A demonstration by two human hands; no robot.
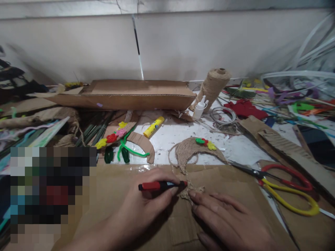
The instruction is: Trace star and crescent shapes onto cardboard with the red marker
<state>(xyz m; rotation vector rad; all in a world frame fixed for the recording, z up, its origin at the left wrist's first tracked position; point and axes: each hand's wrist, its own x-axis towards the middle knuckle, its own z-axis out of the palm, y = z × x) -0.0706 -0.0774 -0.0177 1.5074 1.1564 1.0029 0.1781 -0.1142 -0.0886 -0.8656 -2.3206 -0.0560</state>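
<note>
My left hand (154,195) is closed around a red and black marker (163,185), whose right end lies close to a small twine-covered piece (186,192). The fingertips of my right hand (222,216) grip the right side of this piece, above a brown cardboard sheet (120,177). Just behind it, a twine-covered crescent (184,150) bears green, red and yellow flowers (206,143). The underside of the small piece is hidden.
Scissors (261,174) lie open at the right. Behind are a glue stick (153,127), a white bottle (200,108), a twine roll (215,85) and folded cardboard (131,99). A cardboard arc (145,144) with green stems is left of the crescent. Craft scraps crowd both sides.
</note>
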